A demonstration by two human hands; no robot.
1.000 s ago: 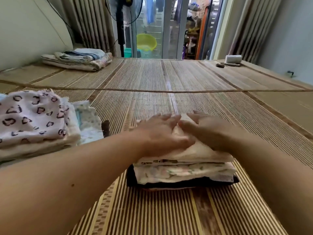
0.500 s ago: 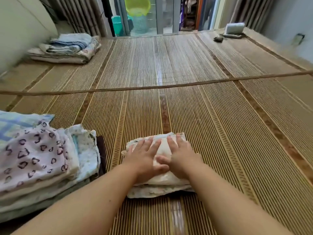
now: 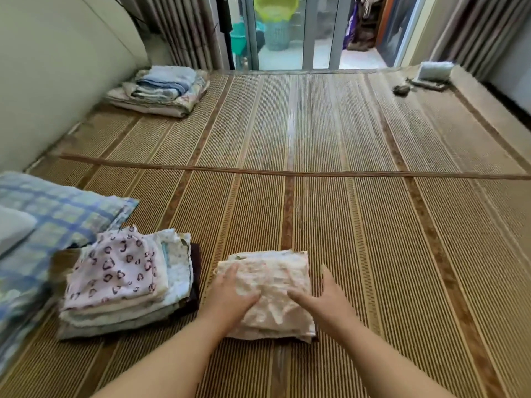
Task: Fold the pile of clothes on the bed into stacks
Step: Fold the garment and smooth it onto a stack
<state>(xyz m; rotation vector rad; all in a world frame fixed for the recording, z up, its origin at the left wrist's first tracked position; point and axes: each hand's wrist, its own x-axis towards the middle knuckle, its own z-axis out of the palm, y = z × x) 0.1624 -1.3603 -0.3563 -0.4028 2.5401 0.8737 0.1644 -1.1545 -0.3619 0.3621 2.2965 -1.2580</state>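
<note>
- The mat (image 3: pixel 373 225) on the bed lies bare to the right of the hands and ahead of them, as far as a seam (image 3: pixel 287 172) running across it, and bare again beyond the seam to the glass door (image 3: pixel 281 33).
- The left side is crowded. A plaid pillow (image 3: pixel 51 219) lies by the wall (image 3: pixel 57 67), and folded blankets (image 3: pixel 161 90) sit in the far left corner.
- The stack (image 3: pixel 267 288) is near the front, about midway across the mat. It is a few cream, faintly printed pieces folded to a rough rectangle, the top one creased, with a dark piece just showing at the bottom right.
- A second stack (image 3: pixel 120 280) stands just to its left, apart from it by a narrow strip of mat. A pink piece with heart prints lies on top, pale layers sit below, and a dark layer shows at its right edge.
- The left hand (image 3: pixel 230 300) rests flat on the stack's left part, fingers (image 3: pixel 230 272) straight and pointing ahead, thumb laid across the cloth, gripping nothing.
- The right hand (image 3: pixel 324 303) is at the stack's right edge, fingers (image 3: pixel 326 275) released and pointing ahead, thumb on the top piece.
- Both forearms reach in from the bottom edge.
</note>
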